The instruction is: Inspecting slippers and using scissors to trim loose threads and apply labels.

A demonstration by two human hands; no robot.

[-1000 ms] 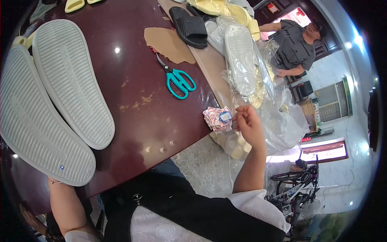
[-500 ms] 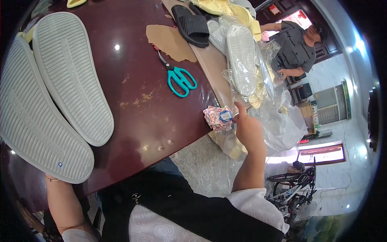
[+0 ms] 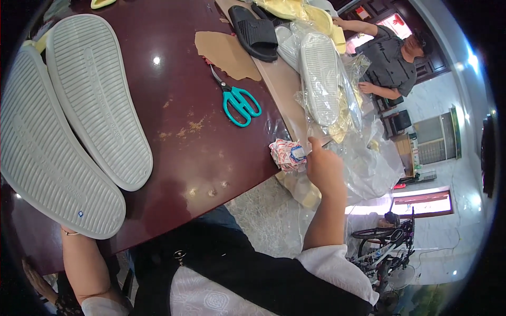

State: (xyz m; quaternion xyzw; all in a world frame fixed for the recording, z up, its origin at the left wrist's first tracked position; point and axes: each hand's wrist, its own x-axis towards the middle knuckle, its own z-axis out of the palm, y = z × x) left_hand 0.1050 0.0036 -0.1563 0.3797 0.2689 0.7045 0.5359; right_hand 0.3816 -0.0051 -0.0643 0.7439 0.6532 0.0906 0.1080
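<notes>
A pair of off-white slippers, the outer slipper (image 3: 55,142) and the inner slipper (image 3: 100,100), is held up at the left with ribbed soles facing me. A small blue diamond mark (image 3: 80,214) shows near the end of the outer sole. My left hand is hidden behind them; only its wrist and forearm (image 3: 84,258) show, running up beneath the outer slipper. My right hand (image 3: 324,166) is closed at the table's edge, pinching a small blue-edged label (image 3: 299,153). Beside its fingertips lies a crumpled bunch of red-and-white labels (image 3: 284,155).
Teal-handled scissors (image 3: 241,105) and torn brown cardboard (image 3: 226,52) lie on the dark red table (image 3: 174,110). Beyond are a black slipper (image 3: 254,34), a plastic-wrapped white slipper (image 3: 320,79) and clear plastic bags (image 3: 369,163). A person (image 3: 387,63) stands at the far right.
The view has shifted slightly. The other person's lower hand has shifted. Both my hands, the slippers and the labels look nearly unchanged.
</notes>
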